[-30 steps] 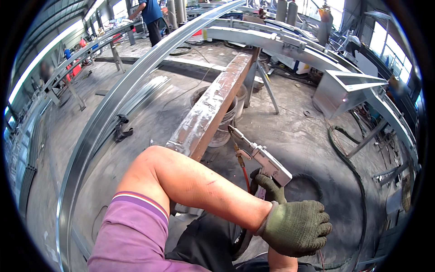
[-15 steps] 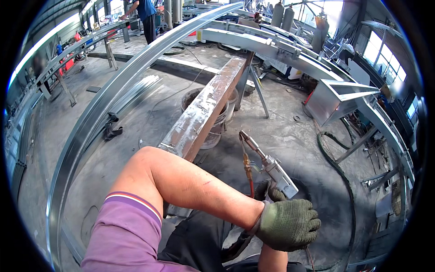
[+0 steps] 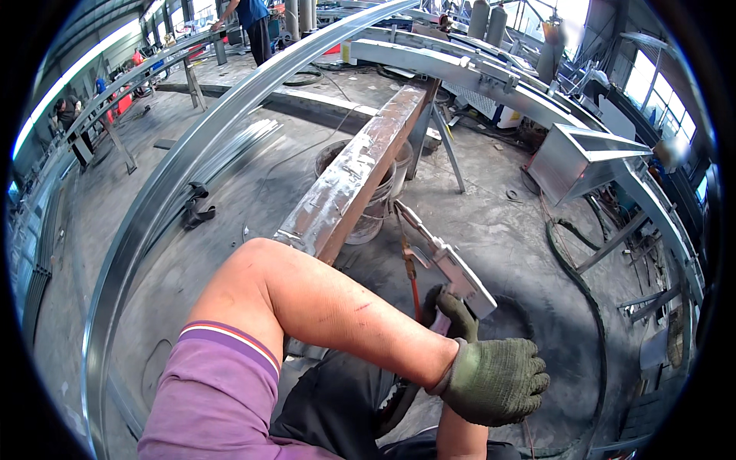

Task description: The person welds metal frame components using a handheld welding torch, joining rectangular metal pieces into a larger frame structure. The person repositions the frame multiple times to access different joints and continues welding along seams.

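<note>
My left forearm crosses in front of me to the right. My left hand [image 3: 497, 381], in a green knit glove, is closed with its fingers curled, lying over my right wrist. What its fingers hold, if anything, is hidden. Beyond it my right hand [image 3: 458, 316], also gloved and partly covered, grips the handle of a grey welding gun [image 3: 462, 277]. The gun's long nozzle points up and left, toward the buckets. Alongside the nozzle runs a red hose [image 3: 415, 295] with a metal fitting.
A rusty, white-smeared steel beam [image 3: 359, 172] runs ahead over buckets [image 3: 366, 228]. A curved metal channel [image 3: 146, 195] arcs along the left. A curved frame [image 3: 529, 107] with a box-shaped metal piece [image 3: 567, 165] stands right. A dark cable [image 3: 586, 295] lies on the floor. Two people work far off.
The welding gun has swung slightly left and up, its side turned more toward me. The surroundings have shifted a little to the right in view. My left hand stays closed in nearly the same place.
</note>
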Available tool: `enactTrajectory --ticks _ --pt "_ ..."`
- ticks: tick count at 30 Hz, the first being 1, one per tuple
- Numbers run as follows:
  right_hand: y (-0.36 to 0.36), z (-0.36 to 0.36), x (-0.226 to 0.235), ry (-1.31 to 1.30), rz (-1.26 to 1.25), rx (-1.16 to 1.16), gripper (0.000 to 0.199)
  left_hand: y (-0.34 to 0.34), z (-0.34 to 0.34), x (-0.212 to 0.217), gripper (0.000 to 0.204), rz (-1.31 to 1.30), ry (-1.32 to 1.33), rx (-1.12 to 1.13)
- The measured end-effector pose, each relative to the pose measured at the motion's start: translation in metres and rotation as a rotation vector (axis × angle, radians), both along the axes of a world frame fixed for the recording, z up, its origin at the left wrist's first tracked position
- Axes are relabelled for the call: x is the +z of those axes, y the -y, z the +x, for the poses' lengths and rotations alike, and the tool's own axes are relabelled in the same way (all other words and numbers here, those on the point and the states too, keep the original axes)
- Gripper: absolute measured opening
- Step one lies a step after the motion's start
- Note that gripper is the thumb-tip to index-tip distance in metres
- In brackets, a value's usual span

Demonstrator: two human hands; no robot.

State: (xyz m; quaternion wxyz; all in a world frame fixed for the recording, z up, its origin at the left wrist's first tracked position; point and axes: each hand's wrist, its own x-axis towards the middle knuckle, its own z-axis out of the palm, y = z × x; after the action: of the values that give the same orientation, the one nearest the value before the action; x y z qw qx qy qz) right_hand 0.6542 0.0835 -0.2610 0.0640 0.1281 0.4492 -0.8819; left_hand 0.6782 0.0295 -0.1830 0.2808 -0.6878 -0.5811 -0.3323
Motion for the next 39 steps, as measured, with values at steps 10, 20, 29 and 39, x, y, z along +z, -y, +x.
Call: enactTrajectory --ticks 10,20,29,39 --pt "0.047 -0.041 -0.033 0.011 -0.078 0.113 0.025 0.003 -0.017 0.002 0.022 -0.082 -0.051 -0.035" --pt "0.066 -0.029 -0.019 0.134 -0.257 0.072 0.024 0.002 -0.019 0.007 0.022 -0.117 -0.024 -0.089" --pt "0.065 -0.028 -0.036 0.103 -0.233 0.086 0.024 0.006 -0.018 0.015 0.023 -0.193 -0.024 -0.107" --pt "0.059 -0.024 -0.038 0.082 -0.204 0.085 0.025 0.006 -0.017 0.014 0.023 -0.22 -0.029 -0.089"
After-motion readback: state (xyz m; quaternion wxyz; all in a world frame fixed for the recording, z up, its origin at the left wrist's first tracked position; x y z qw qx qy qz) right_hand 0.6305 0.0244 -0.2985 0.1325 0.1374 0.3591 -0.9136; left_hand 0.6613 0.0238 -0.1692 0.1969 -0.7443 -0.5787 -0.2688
